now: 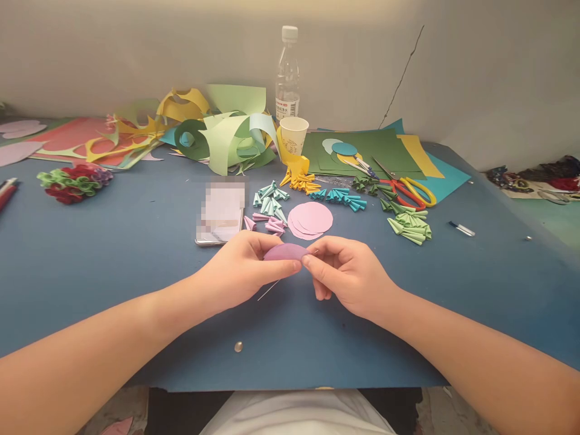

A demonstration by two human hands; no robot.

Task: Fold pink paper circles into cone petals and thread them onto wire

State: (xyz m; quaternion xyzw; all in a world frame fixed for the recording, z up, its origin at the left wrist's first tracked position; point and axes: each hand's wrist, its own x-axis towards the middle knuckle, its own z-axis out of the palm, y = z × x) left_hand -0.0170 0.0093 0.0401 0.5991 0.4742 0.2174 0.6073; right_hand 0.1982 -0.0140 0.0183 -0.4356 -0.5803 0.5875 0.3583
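Observation:
Low over the table's front half, my left hand (251,263) pinches a purple paper disc (284,250) between thumb and fingers. From the other side, my right hand (348,272) grips the disc's right edge with its fingertips. A thin needle-like stick (268,290) slants out below my left thumb, and a fine tip shows by my right fingers; its middle is hidden. Just beyond the hands lies a stack of pink paper circles (310,220). Rolled paper cones in pink (274,225), mint (270,198), yellow (299,181), blue (341,197) and light green (410,226) lie around it in small heaps.
A phone (222,212) lies left of the cones. Red- and yellow-handled scissors (410,192) rest at the right beside a pen cap-like piece (462,228). A paper cup (294,134), a bottle (287,78), paper scraps (226,136) and a paper flower bundle (75,182) stand or lie farther back.

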